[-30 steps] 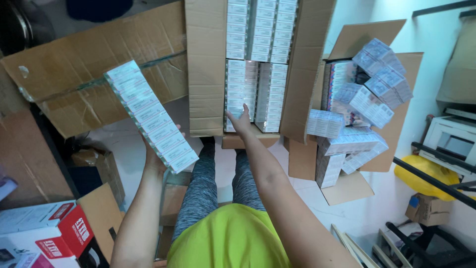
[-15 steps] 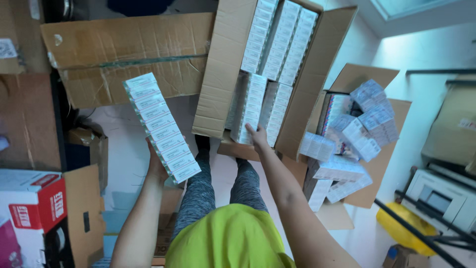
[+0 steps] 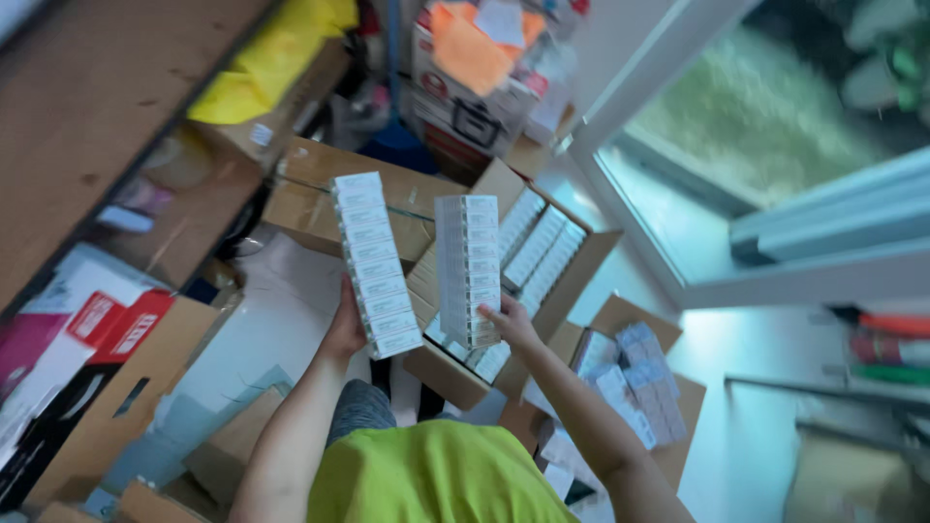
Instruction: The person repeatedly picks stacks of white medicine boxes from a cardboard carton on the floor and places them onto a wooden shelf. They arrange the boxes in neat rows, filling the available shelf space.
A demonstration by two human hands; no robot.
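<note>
The left hand holds a long shrink-wrapped stack of small white boxes, its fingers wrapped behind the lower end so that the stack rises up and away from the palm. The right hand grips a second stack of white boxes at its bottom end, fingers closed on the lower edge, the stack standing nearly upright above them. The two stacks are side by side with a narrow gap between.

Half a second ago the right hand was empty, flat and reaching into the big carton; it has since lifted this second stack out. The left stack was already in hand and has stayed so. The view has also swung round, bringing a window into sight.

Just beyond the right fingers lies the open cardboard carton, with more rows of white boxes inside. Beyond the left fingers is a flattened cardboard flap. Below the right forearm sits a smaller carton of loose white packs. Red-and-white boxes lie well off to the left.

The left fingertips are hidden behind their stack, the picture is blurred by motion, and the right elbow is cut off at the bottom edge.
</note>
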